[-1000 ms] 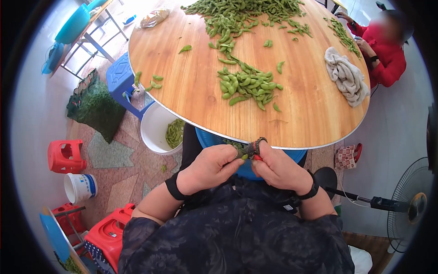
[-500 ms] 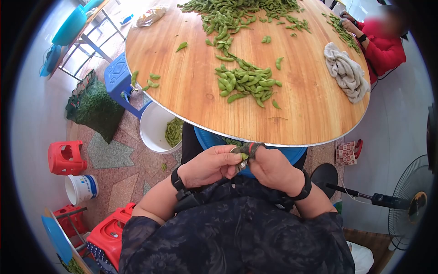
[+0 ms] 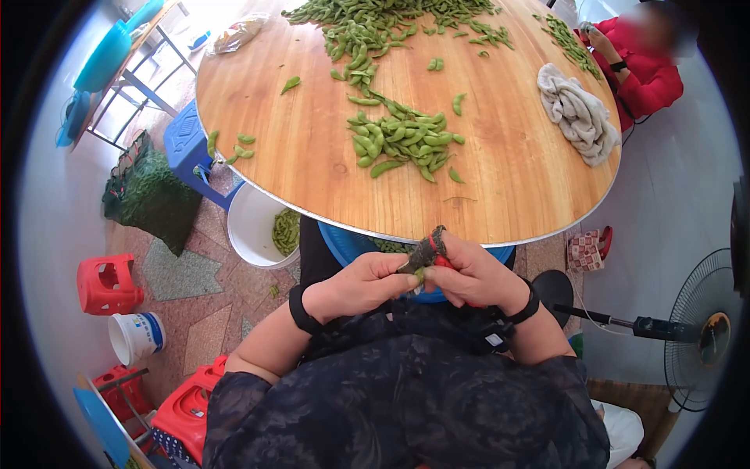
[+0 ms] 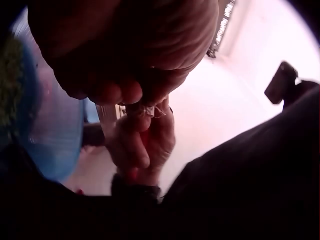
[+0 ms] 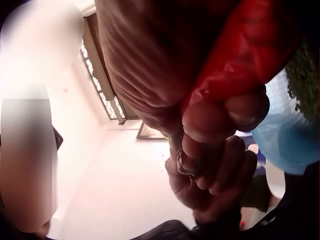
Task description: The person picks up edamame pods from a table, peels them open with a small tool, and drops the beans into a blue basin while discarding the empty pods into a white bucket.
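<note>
In the head view, the left hand [image 3: 355,287] and right hand [image 3: 483,273] meet just below the table edge, fingertips close together. Between thumb and fingers the left hand pinches a green pod [image 3: 420,275]. Dark wrapping [image 3: 426,252] with a red band covers a finger of the right hand, whose thumb presses at the same pod. Red material [image 5: 240,55] lies in the right palm in the right wrist view. Beneath the hands is a blue basin [image 3: 336,244] with green beans in it. A small pile of pods [image 3: 402,141] lies on the wooden table [image 3: 297,172].
A larger pod heap [image 3: 375,23] and a grey cloth [image 3: 578,113] lie farther back. At the left stand a white bucket [image 3: 248,227], a blue stool [image 3: 184,144] and red stools [image 3: 109,285]. A fan [image 3: 699,328] is at the right; a person in red [image 3: 648,74] sits across.
The head view has shifted, so the table appears farther left. The hands have drawn closer together again, and the right hand's wrapped finger now points more upward.
</note>
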Motion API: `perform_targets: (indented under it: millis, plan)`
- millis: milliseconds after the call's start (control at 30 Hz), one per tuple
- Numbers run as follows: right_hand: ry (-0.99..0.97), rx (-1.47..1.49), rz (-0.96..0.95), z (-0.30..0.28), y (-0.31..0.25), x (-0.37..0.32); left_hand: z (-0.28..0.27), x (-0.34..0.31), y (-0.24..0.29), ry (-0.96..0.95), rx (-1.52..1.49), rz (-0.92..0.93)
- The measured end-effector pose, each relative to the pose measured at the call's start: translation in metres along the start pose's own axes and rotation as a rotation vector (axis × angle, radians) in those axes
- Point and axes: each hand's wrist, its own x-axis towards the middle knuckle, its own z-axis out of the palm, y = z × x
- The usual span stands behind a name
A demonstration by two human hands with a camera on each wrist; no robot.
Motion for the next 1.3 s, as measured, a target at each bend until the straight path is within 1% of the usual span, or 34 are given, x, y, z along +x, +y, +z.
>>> perform_targets:
  millis: [67, 100, 167, 200, 267, 300, 367, 400, 467, 500, 533, 567, 600, 667, 700, 733, 767, 800, 833, 867, 900, 933, 967, 1000, 1033, 1067, 1133, 1167, 1233, 1267, 1300]
  plan:
    - [-0.133, 0.448, 0.055, 0.001, -0.001, -0.003, -0.002, -0.003, -0.005, -0.101, -0.273, -0.187]
    - [-0.132, 0.452, 0.06, 0.003, -0.001, -0.004, -0.001, -0.003, -0.007, -0.102, -0.277, -0.191]
    - [-0.121, 0.375, 0.062, 0.003, -0.002, -0.002, 0.001, -0.002, -0.008, -0.092, -0.594, -0.255]
    - [-0.119, 0.377, 0.065, 0.002, -0.002, -0.002, 0.001, -0.002, -0.007, -0.094, -0.596, -0.258]
    - [-0.181, 0.489, 0.121, 0.0, -0.003, -0.001, -0.002, -0.002, -0.004, -0.177, -0.597, -0.272]
    - [-0.18, 0.491, 0.124, -0.001, -0.004, 0.0, -0.005, -0.002, -0.005, -0.177, -0.599, -0.274]
    - [-0.201, 0.481, 0.216, -0.002, -0.01, 0.001, -0.013, -0.001, -0.007, -0.278, -0.26, -0.15]
    - [-0.198, 0.484, 0.217, -0.001, -0.012, 0.001, -0.013, 0.0, -0.004, -0.281, -0.261, -0.153]
    - [-0.114, 0.347, 0.194, 0.002, -0.015, 0.003, -0.01, -0.001, 0.007, -0.129, 0.203, 0.04]
    - [-0.11, 0.35, 0.195, 0.003, -0.014, 0.003, -0.005, -0.003, 0.014, -0.09, 0.209, 0.037]
    - [-0.105, 0.26, 0.162, 0.004, -0.013, 0.003, -0.004, -0.004, 0.012, -0.093, 0.209, 0.037]
    - [-0.101, 0.171, 0.128, 0.004, -0.011, 0.003, -0.003, -0.005, 0.01, -0.059, 0.282, 0.103]
    - [-0.1, 0.171, 0.128, 0.007, -0.007, 0.004, -0.002, -0.006, 0.008, -0.023, 0.354, 0.17]
    - [0.063, -0.149, -0.205, 0.013, 0.002, 0.005, -0.004, -0.006, -0.005, 0.009, 0.385, 0.204]
    - [0.063, -0.149, -0.206, 0.014, 0.003, 0.003, -0.004, -0.006, -0.006, 0.04, 0.415, 0.238]
    - [0.176, -0.366, -0.23, 0.014, 0.004, 0.001, -0.004, -0.011, -0.005, 0.04, 0.416, 0.239]
    - [0.29, -0.586, -0.252, 0.014, 0.003, -0.001, -0.005, -0.018, 0.0, 0.098, 0.407, 0.209]
    - [0.293, -0.591, -0.255, 0.014, 0.003, -0.003, -0.007, -0.026, 0.007, 0.156, 0.401, 0.181]
    - [0.332, -0.694, -0.27, 0.013, 0.003, -0.005, -0.011, -0.036, 0.012, 0.233, 0.398, 0.141]
    - [0.372, -0.8, -0.284, 0.012, 0.002, -0.008, -0.022, -0.048, 0.002, 0.332, 0.417, 0.137]
    - [0.333, -0.854, -0.246, 0.01, -0.006, -0.014, -0.03, -0.06, -0.002, 0.478, 0.386, 0.1]
    - [0.342, -0.864, -0.248, 0.006, -0.012, -0.015, -0.043, -0.072, -0.01, 0.649, 0.479, -0.019]
    - [0.359, -0.817, -0.187, 0.002, -0.017, -0.017, -0.061, -0.084, -0.023, 0.792, 0.596, -0.045]
    - [0.375, -0.77, -0.128, -0.002, -0.02, -0.018, -0.077, -0.092, -0.039, 0.926, 0.663, 0.049]
    - [0.451, -0.768, -0.165, -0.012, -0.012, -0.015, -0.1, -0.111, -0.063, 1.0, 0.827, 0.016]
    - [0.456, -0.773, -0.168, -0.021, -0.013, -0.008, -0.105, -0.121, -0.064, 1.041, 0.76, -0.056]
    - [0.624, -0.866, -0.137, -0.04, -0.018, 0.006, -0.109, -0.132, -0.066, 1.155, 0.865, -0.121]
    - [0.629, -0.871, -0.143, -0.044, -0.02, 0.015, -0.107, -0.132, -0.064, 1.157, 0.866, -0.112]
    - [0.631, -1.045, -0.269, -0.046, -0.02, 0.034, -0.098, -0.129, -0.051, 1.161, 0.74, -0.002]
    - [0.635, -1.052, -0.276, -0.047, -0.018, 0.04, -0.094, -0.126, -0.046, 1.165, 0.741, 0.009]
    - [0.595, -1.125, -0.241, -0.047, -0.014, 0.047, -0.091, -0.123, -0.042, 1.096, 0.704, 0.032]
